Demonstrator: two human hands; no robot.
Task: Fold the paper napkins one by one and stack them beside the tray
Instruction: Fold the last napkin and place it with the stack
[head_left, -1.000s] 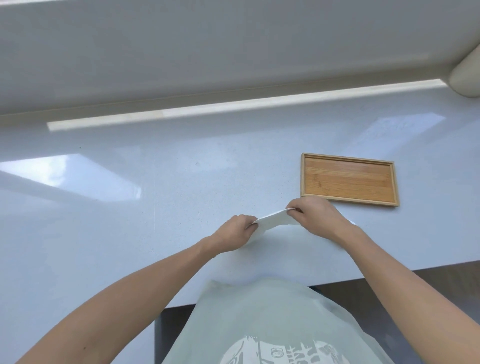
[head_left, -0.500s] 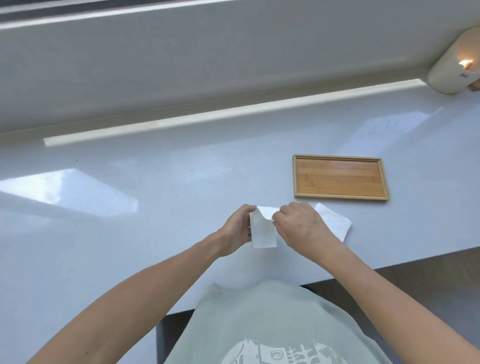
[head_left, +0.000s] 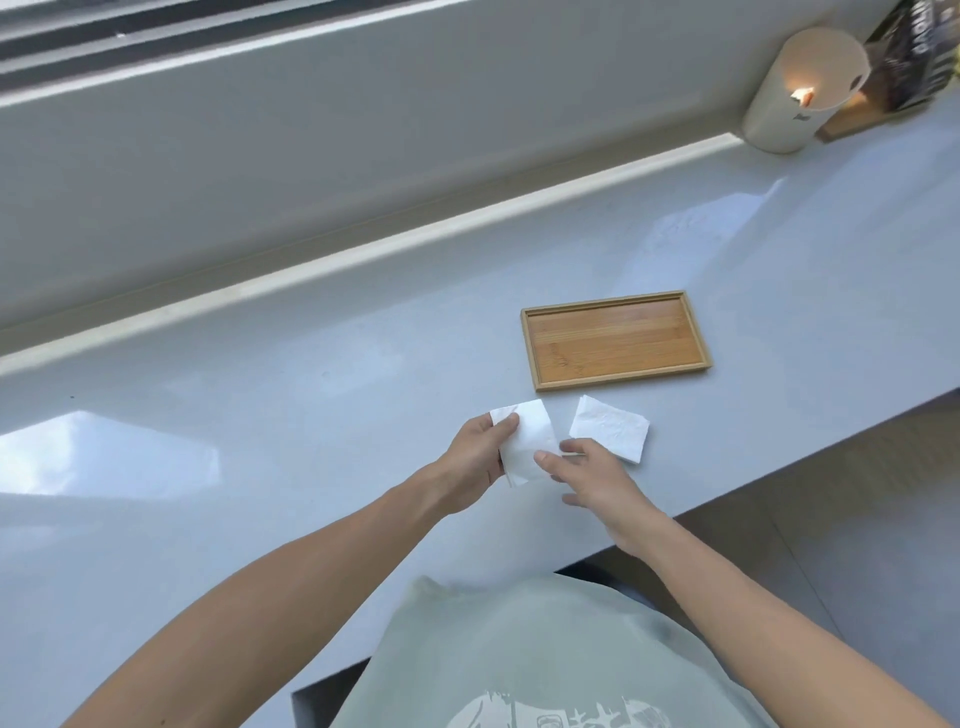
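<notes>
Two white napkins lie on the pale counter (head_left: 260, 415), just in front of the wooden tray (head_left: 615, 340). One, the folded napkin (head_left: 527, 439), is a smooth near-square tilted slightly, pinched at its left edge by the left hand (head_left: 475, 457), thumb on top. At its right edge the right hand (head_left: 592, 475) has straight, relaxed fingers, with a fingertip touching the napkin's lower right side and nothing gripped. Just beside it, the second napkin (head_left: 610, 428) rests flat, crinkled and embossed, apart from the tray.
</notes>
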